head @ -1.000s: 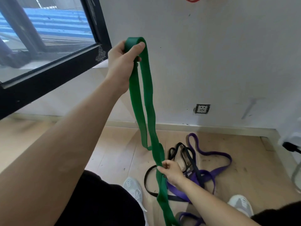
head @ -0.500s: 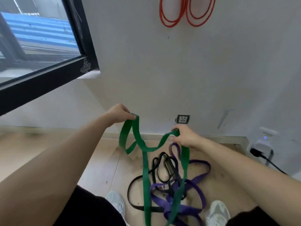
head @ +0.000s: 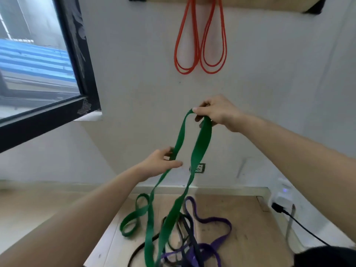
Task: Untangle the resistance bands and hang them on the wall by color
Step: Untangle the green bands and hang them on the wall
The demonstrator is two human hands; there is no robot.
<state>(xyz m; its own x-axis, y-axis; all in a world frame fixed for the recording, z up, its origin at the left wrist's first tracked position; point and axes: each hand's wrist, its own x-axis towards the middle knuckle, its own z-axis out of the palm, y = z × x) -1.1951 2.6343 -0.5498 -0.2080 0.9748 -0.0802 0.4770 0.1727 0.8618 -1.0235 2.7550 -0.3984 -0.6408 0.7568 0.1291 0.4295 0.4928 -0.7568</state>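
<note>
My right hand (head: 216, 112) pinches the top fold of a wide green band (head: 200, 145) and holds it up in front of the wall. Lower down, my left hand (head: 160, 162) has thumb and fingers around the band's left strand. The green band hangs to the floor, and a second green loop (head: 134, 216) lies twisted there to the left. Purple bands (head: 215, 224) and black bands (head: 185, 228) lie tangled on the floor under it. Two pairs of orange bands (head: 200, 45) hang on the wall from a rack (head: 250, 4) at the top.
A black-framed window (head: 77, 54) fills the left side. A wall socket (head: 199, 168) sits behind the green band. At the right, a white device (head: 283, 195) with a black cable (head: 300, 224) stands by the wall. The floor is light wood.
My right hand has risen with the green band's fold, pulling the band up taut. My left hand has slid to the left strand lower down. The view has tilted up, showing more of the orange bands.
</note>
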